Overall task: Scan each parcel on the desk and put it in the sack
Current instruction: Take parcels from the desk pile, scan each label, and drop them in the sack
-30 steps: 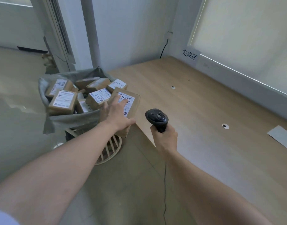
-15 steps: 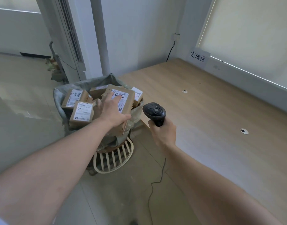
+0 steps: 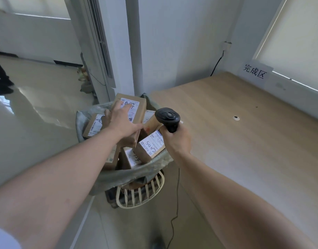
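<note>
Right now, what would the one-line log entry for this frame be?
left hand: holding parcel over sack | right hand: grips scanner | sack: full of parcels | desk: no parcels in view

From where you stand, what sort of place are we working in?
Probably a parcel sorting or dispatch room. The sack is piled with labelled cardboard parcels, the right hand holds a corded barcode scanner, and a paper sign marks the bare wooden desk.

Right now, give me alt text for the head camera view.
A left hand holds a labelled cardboard parcel over a grey sack full of parcels, while the right hand grips a black barcode scanner beside a wooden desk.
</note>
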Motion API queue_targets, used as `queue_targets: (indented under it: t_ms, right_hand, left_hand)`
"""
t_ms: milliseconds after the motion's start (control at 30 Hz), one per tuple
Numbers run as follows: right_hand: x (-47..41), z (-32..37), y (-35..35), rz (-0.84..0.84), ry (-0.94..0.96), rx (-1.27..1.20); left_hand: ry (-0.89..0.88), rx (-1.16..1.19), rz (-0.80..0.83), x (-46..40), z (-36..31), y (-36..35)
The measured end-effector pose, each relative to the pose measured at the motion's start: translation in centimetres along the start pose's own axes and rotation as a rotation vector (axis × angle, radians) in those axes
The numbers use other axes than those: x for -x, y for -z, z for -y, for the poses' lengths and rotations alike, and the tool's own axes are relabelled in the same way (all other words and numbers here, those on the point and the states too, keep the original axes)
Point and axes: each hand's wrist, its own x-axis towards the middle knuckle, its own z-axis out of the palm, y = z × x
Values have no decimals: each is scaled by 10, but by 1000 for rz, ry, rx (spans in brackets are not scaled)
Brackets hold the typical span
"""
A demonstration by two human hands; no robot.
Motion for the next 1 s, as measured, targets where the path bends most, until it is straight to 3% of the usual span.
queue_targets:
  t_ms: [433,767,1000]
  right_hand:
    - [-114,20,-79,7,-50,32]
    - [-138,29,-138,-150,-228,160]
    - [-136,38,-141,-280,-269,192]
  left_hand:
    - [58,25,62,-144,54,-35]
    - [-173,19,252,-219,79,-49]
    - [-224,108,368,-234,72,-57]
